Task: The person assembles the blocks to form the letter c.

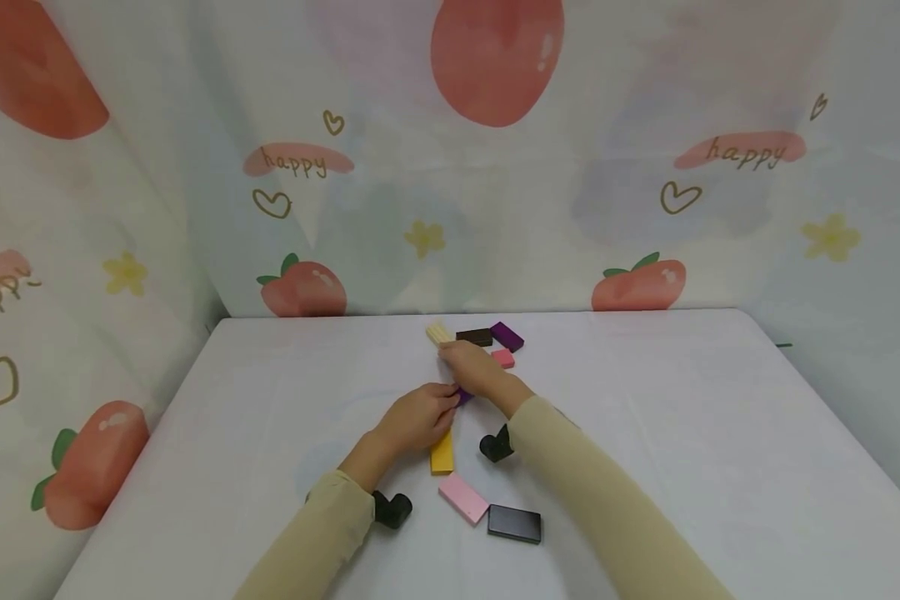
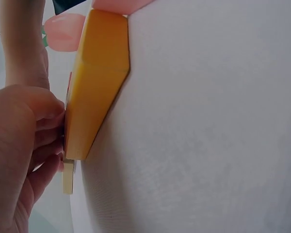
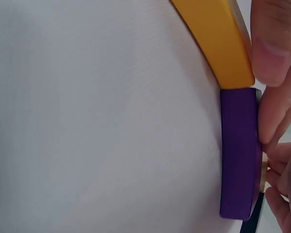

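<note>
Mid-table, my two hands meet over a row of flat blocks. My left hand (image 1: 437,402) (image 2: 41,128) curls its fingers against the far end of a yellow block (image 1: 442,454) (image 2: 97,82) (image 3: 216,39). A purple block (image 1: 463,397) (image 3: 238,150) stands on its edge, end to end with the yellow one. My right hand (image 1: 467,367) comes from the far side, and its fingers (image 3: 276,141) pinch the purple block along its side. A thumb tip (image 3: 274,43) presses on the yellow block's end.
Nearer to me lie a pink block (image 1: 462,498) and a black block (image 1: 513,523). Beyond the hands are a cream block (image 1: 439,333), a dark brown block (image 1: 474,337), a second purple block (image 1: 507,336) and a pink-red block (image 1: 503,358). Printed cloth walls enclose the white table (image 1: 690,433).
</note>
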`<action>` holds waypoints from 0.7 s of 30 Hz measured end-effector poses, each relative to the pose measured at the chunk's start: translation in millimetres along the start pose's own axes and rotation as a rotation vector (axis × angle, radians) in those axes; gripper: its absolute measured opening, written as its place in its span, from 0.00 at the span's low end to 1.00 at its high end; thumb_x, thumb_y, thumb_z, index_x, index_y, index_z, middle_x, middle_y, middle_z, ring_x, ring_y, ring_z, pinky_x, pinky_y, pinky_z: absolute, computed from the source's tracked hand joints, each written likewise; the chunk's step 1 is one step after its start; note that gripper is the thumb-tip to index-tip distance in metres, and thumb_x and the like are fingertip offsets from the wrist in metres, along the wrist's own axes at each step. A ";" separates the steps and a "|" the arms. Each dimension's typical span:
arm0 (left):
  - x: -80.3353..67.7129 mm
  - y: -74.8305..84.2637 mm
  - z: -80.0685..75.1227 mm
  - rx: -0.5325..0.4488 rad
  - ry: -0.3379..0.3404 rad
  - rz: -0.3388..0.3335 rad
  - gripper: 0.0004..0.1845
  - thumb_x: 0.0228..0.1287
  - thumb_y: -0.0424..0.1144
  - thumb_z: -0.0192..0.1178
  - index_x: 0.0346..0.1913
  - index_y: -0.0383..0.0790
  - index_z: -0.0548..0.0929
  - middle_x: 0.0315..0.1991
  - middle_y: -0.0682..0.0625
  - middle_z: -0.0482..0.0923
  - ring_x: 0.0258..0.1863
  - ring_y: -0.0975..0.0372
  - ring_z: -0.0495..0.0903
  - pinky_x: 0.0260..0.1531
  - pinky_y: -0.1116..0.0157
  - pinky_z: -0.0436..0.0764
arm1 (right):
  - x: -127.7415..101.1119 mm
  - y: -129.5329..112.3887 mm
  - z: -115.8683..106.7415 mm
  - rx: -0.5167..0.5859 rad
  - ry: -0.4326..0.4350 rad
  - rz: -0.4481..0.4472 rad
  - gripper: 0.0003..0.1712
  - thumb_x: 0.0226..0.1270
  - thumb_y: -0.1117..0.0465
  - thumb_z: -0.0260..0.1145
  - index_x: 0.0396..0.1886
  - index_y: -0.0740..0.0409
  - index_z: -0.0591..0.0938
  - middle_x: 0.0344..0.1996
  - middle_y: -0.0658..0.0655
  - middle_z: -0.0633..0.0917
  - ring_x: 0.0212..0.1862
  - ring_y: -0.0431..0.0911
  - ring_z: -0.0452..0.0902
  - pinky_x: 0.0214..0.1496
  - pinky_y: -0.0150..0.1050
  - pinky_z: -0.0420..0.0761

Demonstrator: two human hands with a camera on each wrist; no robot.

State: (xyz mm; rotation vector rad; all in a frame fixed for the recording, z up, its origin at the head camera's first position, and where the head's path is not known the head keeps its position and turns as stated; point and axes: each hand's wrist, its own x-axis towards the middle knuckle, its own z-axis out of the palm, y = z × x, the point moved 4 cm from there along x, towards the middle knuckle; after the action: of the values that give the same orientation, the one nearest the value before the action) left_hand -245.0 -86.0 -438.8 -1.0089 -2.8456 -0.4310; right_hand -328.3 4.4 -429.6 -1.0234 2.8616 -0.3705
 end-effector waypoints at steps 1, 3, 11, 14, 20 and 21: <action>0.0 0.1 0.7 0.000 -0.004 -0.003 0.18 0.65 0.38 0.54 0.55 0.35 0.78 0.56 0.46 0.74 0.56 0.58 0.71 0.55 0.64 0.69 | -1.9 1.1 -0.2 0.002 0.015 -0.006 0.23 0.60 0.73 0.59 0.57 0.65 0.75 0.58 0.59 0.73 0.61 0.52 0.65 0.63 0.43 0.62; 0.0 0.4 1.7 0.005 -0.011 -0.005 0.18 0.65 0.38 0.54 0.55 0.35 0.77 0.56 0.46 0.74 0.56 0.57 0.71 0.55 0.63 0.69 | -5.8 3.3 -1.3 0.008 0.046 -0.024 0.20 0.62 0.72 0.58 0.56 0.65 0.76 0.57 0.59 0.75 0.59 0.52 0.67 0.62 0.43 0.64; -1.5 0.9 -0.3 0.017 -0.003 -0.012 0.17 0.64 0.38 0.55 0.54 0.34 0.78 0.54 0.45 0.75 0.55 0.57 0.72 0.55 0.63 0.70 | -16.3 11.7 -1.4 0.033 0.077 -0.039 0.19 0.63 0.72 0.57 0.54 0.66 0.77 0.53 0.60 0.77 0.57 0.53 0.70 0.62 0.43 0.65; -1.2 0.9 -0.7 0.015 -0.006 -0.022 0.18 0.65 0.39 0.55 0.54 0.35 0.78 0.55 0.45 0.75 0.55 0.57 0.72 0.55 0.63 0.70 | -21.7 14.8 -2.2 0.045 0.079 -0.022 0.19 0.61 0.72 0.58 0.53 0.66 0.78 0.53 0.59 0.78 0.57 0.52 0.70 0.61 0.43 0.66; -0.2 2.0 -0.3 0.019 -0.012 -0.031 0.18 0.65 0.39 0.55 0.55 0.35 0.77 0.56 0.45 0.74 0.56 0.57 0.72 0.55 0.62 0.70 | -37.4 25.7 -6.6 0.086 0.167 -0.038 0.13 0.62 0.70 0.59 0.45 0.65 0.82 0.44 0.58 0.82 0.50 0.52 0.76 0.56 0.44 0.71; -0.1 2.4 -0.3 0.020 -0.013 -0.033 0.18 0.65 0.39 0.55 0.55 0.35 0.77 0.56 0.45 0.74 0.56 0.57 0.72 0.55 0.62 0.70 | -39.9 27.9 -7.4 0.096 0.187 -0.042 0.12 0.62 0.70 0.60 0.44 0.65 0.82 0.43 0.58 0.83 0.49 0.52 0.76 0.55 0.45 0.72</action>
State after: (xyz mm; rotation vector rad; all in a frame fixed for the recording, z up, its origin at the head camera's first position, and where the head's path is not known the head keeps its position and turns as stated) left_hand -243.4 -84.4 -438.0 -0.9666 -2.8757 -0.3992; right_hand -315.7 52.1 -429.7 -1.0863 2.9531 -0.6323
